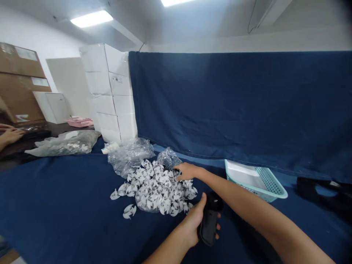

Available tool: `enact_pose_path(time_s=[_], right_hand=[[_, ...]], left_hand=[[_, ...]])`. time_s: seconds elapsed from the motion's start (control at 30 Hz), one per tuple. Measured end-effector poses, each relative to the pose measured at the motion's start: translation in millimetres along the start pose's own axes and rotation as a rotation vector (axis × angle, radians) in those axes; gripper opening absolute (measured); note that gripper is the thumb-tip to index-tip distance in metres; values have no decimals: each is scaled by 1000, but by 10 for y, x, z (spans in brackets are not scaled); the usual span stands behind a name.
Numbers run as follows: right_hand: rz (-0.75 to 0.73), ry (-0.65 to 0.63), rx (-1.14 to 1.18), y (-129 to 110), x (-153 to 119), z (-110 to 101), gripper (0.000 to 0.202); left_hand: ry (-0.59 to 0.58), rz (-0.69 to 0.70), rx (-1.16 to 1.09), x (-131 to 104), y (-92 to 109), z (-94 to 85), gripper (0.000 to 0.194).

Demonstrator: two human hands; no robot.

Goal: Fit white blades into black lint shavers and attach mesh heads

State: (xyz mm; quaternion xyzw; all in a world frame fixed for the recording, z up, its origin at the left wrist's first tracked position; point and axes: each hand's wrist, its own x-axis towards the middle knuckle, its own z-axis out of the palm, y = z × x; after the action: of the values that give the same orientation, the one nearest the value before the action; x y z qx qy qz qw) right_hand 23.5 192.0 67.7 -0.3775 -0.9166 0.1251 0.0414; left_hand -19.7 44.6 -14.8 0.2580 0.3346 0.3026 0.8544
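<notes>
Wrapped round a black handheld device [209, 223] is my left hand [196, 220], low in the middle of the view. My right hand [187, 171] reaches to the back right edge of a heap of small white plastic parts [162, 187]. Its fingers are bent together around something small and dark, too small to name. Clear plastic bags [130, 154] lie behind the heap, and part of one shows beneath it. A loose white part [129, 211] rests on the blue cloth in front of the heap.
A teal basket [271, 185] stands to the right, near a black strap-like item [324, 192]. White boxes [114, 95] are stacked behind on the left. A bag of parts [68, 143] and a pink basket [79, 122] lie further left, near another person's hand [12, 135].
</notes>
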Motion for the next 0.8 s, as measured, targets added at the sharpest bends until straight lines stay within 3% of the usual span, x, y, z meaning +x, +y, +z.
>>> enact_pose_path(time_s=[0.17,0.33,0.47,0.67,0.8], right_hand=[[12,-20,12,30,9,34,26],[70,131,70,-9,-172,-54,24],[98,250,250,-17,-414,-229,21],[193,403,772,-97,-1202,-407,29],[299,484,1142,-165,-1907,-248,38]], left_hand=[[-2,-13,17,24,-15,-11,70],[10,-15,25,15,-10,-18,68],[15,-22,24,-12,24,-6,71],[21,-3,48,-56,89,42,74],[15,15,87,-81,97,74,71]])
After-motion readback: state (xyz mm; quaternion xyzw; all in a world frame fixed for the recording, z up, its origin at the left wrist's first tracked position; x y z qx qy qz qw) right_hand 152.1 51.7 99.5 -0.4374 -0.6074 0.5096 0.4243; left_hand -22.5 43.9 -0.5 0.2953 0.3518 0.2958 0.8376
